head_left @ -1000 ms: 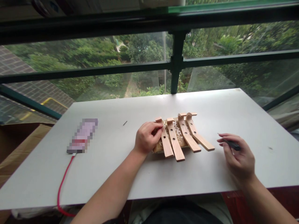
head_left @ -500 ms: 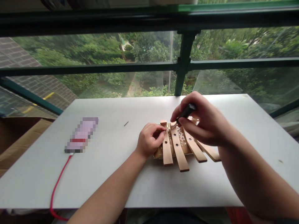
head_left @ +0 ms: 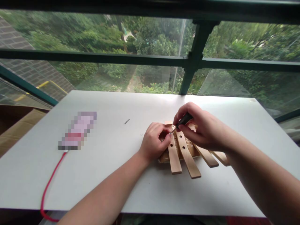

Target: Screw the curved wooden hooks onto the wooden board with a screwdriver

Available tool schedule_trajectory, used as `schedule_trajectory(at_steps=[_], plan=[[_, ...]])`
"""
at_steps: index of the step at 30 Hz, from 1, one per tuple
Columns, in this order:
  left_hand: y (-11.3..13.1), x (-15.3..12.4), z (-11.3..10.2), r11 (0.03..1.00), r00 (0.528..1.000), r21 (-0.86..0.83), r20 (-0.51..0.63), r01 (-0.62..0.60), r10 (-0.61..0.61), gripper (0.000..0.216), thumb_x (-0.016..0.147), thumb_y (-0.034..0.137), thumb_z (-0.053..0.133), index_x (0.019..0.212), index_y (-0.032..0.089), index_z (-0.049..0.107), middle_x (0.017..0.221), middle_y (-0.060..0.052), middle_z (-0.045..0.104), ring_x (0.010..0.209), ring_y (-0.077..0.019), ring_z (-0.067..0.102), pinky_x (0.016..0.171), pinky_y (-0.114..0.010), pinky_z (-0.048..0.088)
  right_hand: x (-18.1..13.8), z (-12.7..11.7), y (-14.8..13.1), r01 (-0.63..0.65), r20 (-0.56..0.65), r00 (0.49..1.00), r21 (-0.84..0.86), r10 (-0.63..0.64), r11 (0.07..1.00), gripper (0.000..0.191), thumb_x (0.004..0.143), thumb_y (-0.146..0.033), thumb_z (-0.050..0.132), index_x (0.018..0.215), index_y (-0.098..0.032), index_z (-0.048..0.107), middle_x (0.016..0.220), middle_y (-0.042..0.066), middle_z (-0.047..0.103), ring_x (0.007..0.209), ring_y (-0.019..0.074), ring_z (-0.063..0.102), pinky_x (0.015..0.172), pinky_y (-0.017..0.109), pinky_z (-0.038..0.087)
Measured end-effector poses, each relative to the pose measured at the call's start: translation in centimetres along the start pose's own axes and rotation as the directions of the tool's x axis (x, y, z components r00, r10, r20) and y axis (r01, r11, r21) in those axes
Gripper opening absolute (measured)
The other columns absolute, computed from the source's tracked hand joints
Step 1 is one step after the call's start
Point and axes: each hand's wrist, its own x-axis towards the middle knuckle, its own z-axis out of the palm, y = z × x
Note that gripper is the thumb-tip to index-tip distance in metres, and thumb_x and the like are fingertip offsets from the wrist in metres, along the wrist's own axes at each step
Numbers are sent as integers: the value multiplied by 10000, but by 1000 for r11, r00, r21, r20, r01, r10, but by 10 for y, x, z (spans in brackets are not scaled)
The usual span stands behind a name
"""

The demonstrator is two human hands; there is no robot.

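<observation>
My right hand (head_left: 201, 128) grips a screwdriver (head_left: 186, 119) by its black handle, the shaft slanting down to the left. Its tip meets a small screw (head_left: 170, 133) at the upper hole of the leftmost wooden slat (head_left: 174, 159). My left hand (head_left: 153, 140) is closed in a pinch around that screw, thumb and forefinger at the slat's edge. A second slat (head_left: 189, 161) with two dark holes lies to the right, and further slats (head_left: 209, 158) fan out partly under my right hand. Beneath them sits a brownish, wrapped-looking block (head_left: 164, 158), mostly covered.
A loose screw or bit (head_left: 127, 121) lies on the white table (head_left: 105, 175) left of my hands. Farther left is a blurred-out phone (head_left: 78, 128) with a red cable (head_left: 48, 184). A cardboard box (head_left: 21, 125) stands beyond the left edge; windows (head_left: 150, 59) rise behind.
The screwdriver has come down and left from above the second slat, and its tip is now at the screw on the leftmost slat. The camera view has shifted slightly.
</observation>
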Motion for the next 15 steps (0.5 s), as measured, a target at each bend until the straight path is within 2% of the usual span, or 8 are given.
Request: schedule_trajectory(at_steps=[5,15], plan=[[1,0,1,1000,1000,18,-13,-4,4,55,860,258,580,844,205,579,858,-39,637,872,-208,560,812,-363,464,0,7,-1,-21,20,1000,-6,21,1000,228,862,-191,567,1059,-240,465,979,29,676,816,161,650,729,303,524],[0,0,2,1000,1000,5,-17,-12,12,33,848,235,577,847,205,592,837,-39,633,878,-215,563,827,-371,469,4,4,-4,-41,31,999,-108,45,993,216,855,-196,561,1049,-240,478,952,23,682,794,166,647,732,314,507]])
